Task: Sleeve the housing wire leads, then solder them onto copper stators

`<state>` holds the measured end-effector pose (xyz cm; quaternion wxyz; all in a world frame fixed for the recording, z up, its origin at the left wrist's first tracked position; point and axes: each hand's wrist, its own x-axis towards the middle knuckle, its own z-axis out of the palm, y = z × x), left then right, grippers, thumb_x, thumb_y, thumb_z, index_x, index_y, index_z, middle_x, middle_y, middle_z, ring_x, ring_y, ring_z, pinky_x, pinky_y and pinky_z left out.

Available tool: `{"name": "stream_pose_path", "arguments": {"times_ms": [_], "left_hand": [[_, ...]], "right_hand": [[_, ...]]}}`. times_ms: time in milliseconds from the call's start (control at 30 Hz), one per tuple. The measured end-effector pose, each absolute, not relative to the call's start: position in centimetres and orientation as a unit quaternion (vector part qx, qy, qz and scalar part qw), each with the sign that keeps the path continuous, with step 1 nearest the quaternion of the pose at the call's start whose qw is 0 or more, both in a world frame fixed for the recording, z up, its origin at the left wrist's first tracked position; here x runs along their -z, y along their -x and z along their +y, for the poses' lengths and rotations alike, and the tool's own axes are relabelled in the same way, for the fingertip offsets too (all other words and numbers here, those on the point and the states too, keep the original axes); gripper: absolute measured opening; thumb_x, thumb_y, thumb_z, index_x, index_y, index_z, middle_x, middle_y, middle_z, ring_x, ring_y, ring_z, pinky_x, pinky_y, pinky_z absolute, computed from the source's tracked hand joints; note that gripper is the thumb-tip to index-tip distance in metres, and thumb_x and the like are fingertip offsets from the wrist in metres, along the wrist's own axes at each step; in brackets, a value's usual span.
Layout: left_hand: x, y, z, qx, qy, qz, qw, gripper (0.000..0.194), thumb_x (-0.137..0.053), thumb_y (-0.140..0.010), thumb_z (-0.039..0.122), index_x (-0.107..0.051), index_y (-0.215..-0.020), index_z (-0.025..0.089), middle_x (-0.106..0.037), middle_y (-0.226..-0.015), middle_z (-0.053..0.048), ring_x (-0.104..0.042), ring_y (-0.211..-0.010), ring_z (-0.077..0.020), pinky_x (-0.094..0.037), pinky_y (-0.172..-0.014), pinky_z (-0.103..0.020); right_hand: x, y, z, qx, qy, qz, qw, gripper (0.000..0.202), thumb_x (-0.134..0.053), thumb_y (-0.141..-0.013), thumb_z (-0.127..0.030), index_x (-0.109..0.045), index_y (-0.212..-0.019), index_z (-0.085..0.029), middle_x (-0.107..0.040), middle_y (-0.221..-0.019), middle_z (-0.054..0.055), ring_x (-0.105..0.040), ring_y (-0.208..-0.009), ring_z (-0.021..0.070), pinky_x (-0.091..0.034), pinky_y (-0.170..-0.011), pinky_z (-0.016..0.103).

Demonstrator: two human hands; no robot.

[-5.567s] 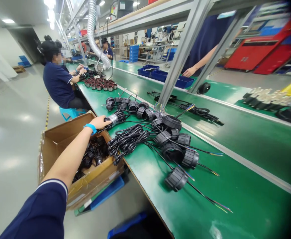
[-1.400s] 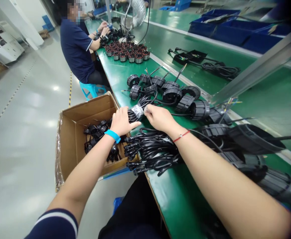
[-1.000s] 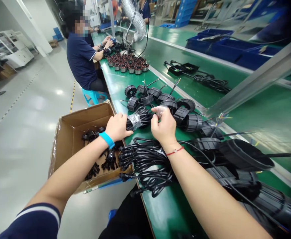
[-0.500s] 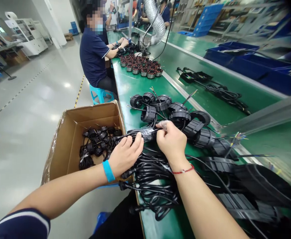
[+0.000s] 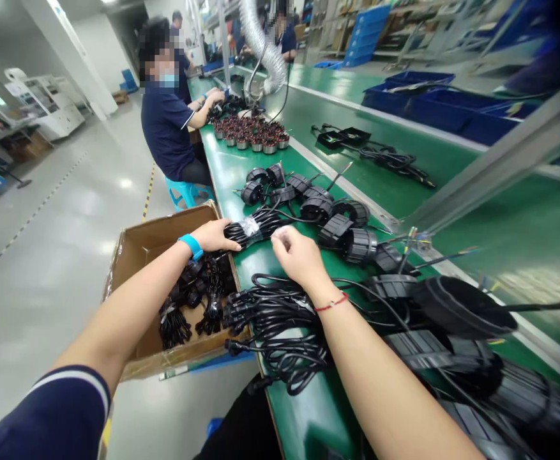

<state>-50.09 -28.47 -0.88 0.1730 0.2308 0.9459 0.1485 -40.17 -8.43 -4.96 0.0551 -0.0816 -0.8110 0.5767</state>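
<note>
My left hand (image 5: 214, 236), with a blue wristband, is wrapped round the left end of a black cable bundle (image 5: 265, 223) bound with clear wrap at the bench edge. Close to the bundle's right end is my right hand (image 5: 295, 252), its fingers pinched together; what they hold, if anything, is too small to make out. More black cables (image 5: 284, 319) lie coiled on the green bench (image 5: 248, 262) nearer to me. Black ring-shaped housings (image 5: 317, 204) with wires stand to the right of the bundle.
An open cardboard box (image 5: 136, 246) with cable bundles inside stands left of the bench. A person (image 5: 167, 128) sits beyond it, near copper-wound parts (image 5: 251, 131). Blue bins (image 5: 404, 105) and a metal post (image 5: 495, 160) are at the right.
The view has shifted. My left hand has moved to the far left end of the bundle, and my right hand has come away from the wrapped middle. The bundle now lies farther up the bench.
</note>
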Motion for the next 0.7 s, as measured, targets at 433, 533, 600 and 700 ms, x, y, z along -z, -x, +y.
{"name": "stream_pose_path", "arguments": {"times_ms": [433,533,600,700], "left_hand": [[-1.3,47.1,-26.4,-0.253,-0.183,0.935,0.17,0.06,-0.067,-0.067,0.058,-0.062,-0.106,0.012,-0.069,-0.1,-0.009,-0.063,-0.089,-0.0238,-0.046,-0.074,-0.031],[-1.4,46.9,-26.4,-0.242,-0.174,0.941,0.16,0.06,-0.068,-0.067,0.059,-0.062,-0.106,0.013,-0.069,-0.1,-0.009,-0.063,-0.088,-0.0237,-0.046,-0.073,-0.031],[-1.5,47.0,-26.3,-0.229,-0.171,0.946,0.153,0.06,-0.068,-0.067,0.059,-0.062,-0.105,0.013,-0.069,-0.1,-0.009,-0.063,-0.088,-0.0238,-0.045,-0.072,-0.031],[-1.6,47.1,-26.2,-0.195,-0.176,0.955,0.135,0.06,-0.067,-0.066,0.061,-0.062,-0.104,0.014,-0.069,-0.098,-0.009,-0.063,-0.087,-0.0246,-0.045,-0.071,-0.031]], "right_hand": [[3.5,41.1,-9.0,-0.742,0.155,-0.625,-0.186,0.032,-0.048,-0.094,-0.034,-0.052,-0.07,-0.014,-0.061,-0.058,0.004,-0.054,-0.046,0.0081,-0.047,-0.048,0.019],[3.7,40.9,-9.0,-0.72,0.136,-0.659,-0.172,0.024,-0.047,-0.09,-0.021,-0.054,-0.069,-0.013,-0.063,-0.064,0.005,-0.056,-0.05,0.0081,-0.049,-0.054,0.02],[3.9,40.6,-9.0,-0.687,0.131,-0.702,-0.134,0.02,-0.046,-0.087,-0.017,-0.053,-0.069,-0.014,-0.065,-0.069,0.006,-0.058,-0.053,0.0097,-0.049,-0.057,0.022],[4.1,40.0,-9.3,-0.608,0.13,-0.782,-0.034,0.012,-0.05,-0.084,-0.023,-0.051,-0.073,-0.017,-0.066,-0.079,0.007,-0.062,-0.066,0.0151,-0.047,-0.064,0.026]]}}
